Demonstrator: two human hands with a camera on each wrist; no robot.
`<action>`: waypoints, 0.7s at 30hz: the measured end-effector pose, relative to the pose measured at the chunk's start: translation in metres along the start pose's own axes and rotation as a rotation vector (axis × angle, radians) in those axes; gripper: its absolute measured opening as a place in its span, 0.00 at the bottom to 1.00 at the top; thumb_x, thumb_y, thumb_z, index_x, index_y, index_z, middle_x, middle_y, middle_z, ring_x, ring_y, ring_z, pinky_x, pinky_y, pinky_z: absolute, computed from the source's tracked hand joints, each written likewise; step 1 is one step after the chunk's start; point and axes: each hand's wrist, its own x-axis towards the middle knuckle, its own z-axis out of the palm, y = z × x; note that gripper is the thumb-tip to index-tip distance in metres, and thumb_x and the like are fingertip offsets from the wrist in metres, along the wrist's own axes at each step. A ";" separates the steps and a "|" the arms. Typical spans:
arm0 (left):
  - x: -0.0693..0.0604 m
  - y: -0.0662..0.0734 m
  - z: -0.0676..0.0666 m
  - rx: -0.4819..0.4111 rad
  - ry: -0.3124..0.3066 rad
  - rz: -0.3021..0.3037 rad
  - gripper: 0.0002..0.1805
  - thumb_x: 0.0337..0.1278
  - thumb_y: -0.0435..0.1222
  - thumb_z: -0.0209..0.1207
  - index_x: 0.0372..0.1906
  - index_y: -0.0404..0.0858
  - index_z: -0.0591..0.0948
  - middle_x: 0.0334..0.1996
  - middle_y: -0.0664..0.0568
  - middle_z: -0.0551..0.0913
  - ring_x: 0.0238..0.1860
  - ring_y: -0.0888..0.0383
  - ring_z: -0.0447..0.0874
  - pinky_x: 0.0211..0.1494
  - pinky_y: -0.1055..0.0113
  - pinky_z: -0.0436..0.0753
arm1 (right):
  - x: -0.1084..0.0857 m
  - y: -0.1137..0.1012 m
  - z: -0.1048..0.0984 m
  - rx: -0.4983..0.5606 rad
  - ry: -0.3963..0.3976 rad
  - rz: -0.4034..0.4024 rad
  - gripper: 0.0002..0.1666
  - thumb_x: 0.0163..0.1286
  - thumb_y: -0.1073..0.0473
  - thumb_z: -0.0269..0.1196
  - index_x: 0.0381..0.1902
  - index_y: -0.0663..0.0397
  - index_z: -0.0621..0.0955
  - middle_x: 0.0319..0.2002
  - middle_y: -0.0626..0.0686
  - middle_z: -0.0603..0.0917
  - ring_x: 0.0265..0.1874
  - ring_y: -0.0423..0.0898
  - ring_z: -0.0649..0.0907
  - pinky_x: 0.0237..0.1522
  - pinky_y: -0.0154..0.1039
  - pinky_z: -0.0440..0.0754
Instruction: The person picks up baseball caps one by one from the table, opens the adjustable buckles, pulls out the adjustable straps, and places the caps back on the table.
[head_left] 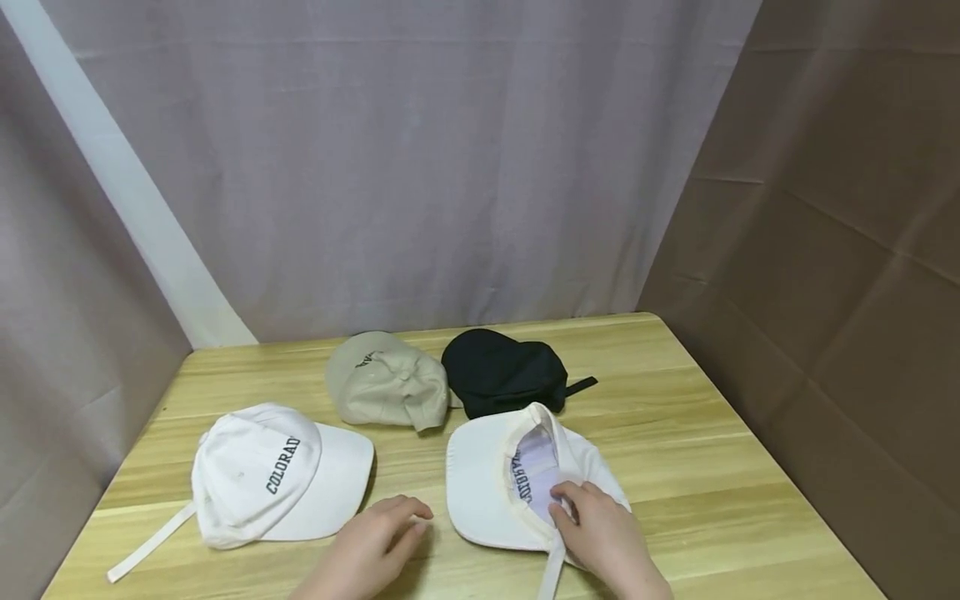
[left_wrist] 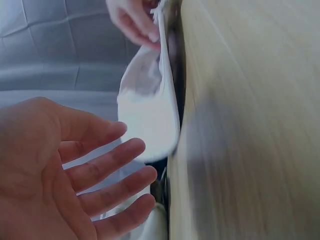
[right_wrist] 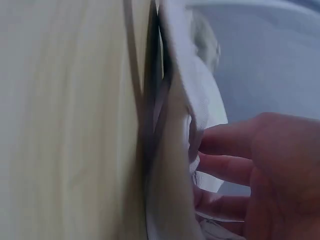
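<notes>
An upturned white cap (head_left: 480,483) lies on the table, its hollow side showing, with reversed dark lettering inside. My right hand (head_left: 603,533) is over its rear opening, thumb and fingers loosely bent and apart. In the right wrist view the fingertips of the right hand (right_wrist: 280,175) meet the rim and are partly hidden by it. My left hand (head_left: 375,542) hovers above the table between two white caps, holding nothing. Spread, relaxed fingers of the left hand (left_wrist: 85,175) show in the left wrist view. Left of it, a white COLORADO cap (head_left: 255,475) sits upright.
Behind lie a beige cap (head_left: 393,383) and a black cap (head_left: 502,375), side by side. A loose strap (head_left: 150,542) trails from the left white cap, and another strap (head_left: 551,571) from the upturned one. Grey curtains (head_left: 420,167) and a brown cloth (head_left: 832,275) surround the wooden table (head_left: 712,500).
</notes>
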 end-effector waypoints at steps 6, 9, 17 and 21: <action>-0.007 -0.005 -0.005 0.014 0.029 -0.036 0.05 0.68 0.34 0.61 0.44 0.44 0.84 0.40 0.61 0.85 0.41 0.63 0.84 0.42 0.63 0.82 | 0.007 0.047 -0.021 -0.012 -0.044 0.114 0.11 0.69 0.52 0.65 0.47 0.45 0.85 0.25 0.45 0.72 0.23 0.43 0.71 0.25 0.43 0.68; -0.009 -0.006 -0.008 0.026 0.046 -0.055 0.05 0.67 0.34 0.62 0.44 0.45 0.84 0.39 0.62 0.85 0.40 0.64 0.83 0.42 0.63 0.82 | 0.011 0.070 -0.032 -0.012 -0.055 0.129 0.13 0.70 0.51 0.64 0.49 0.49 0.84 0.25 0.46 0.72 0.24 0.44 0.71 0.26 0.43 0.68; -0.013 -0.009 -0.013 -0.001 0.003 -0.093 0.04 0.67 0.33 0.61 0.43 0.43 0.83 0.38 0.60 0.85 0.38 0.67 0.80 0.39 0.64 0.80 | 0.016 0.111 -0.052 -0.028 -0.058 0.156 0.19 0.74 0.50 0.59 0.53 0.55 0.82 0.26 0.48 0.72 0.26 0.46 0.72 0.29 0.45 0.69; -0.016 -0.011 -0.015 0.018 0.016 -0.121 0.04 0.67 0.34 0.62 0.43 0.45 0.84 0.39 0.61 0.85 0.39 0.64 0.82 0.40 0.63 0.80 | 0.016 0.114 -0.057 -0.032 -0.044 0.147 0.17 0.74 0.50 0.59 0.52 0.53 0.83 0.27 0.49 0.73 0.27 0.46 0.72 0.30 0.45 0.70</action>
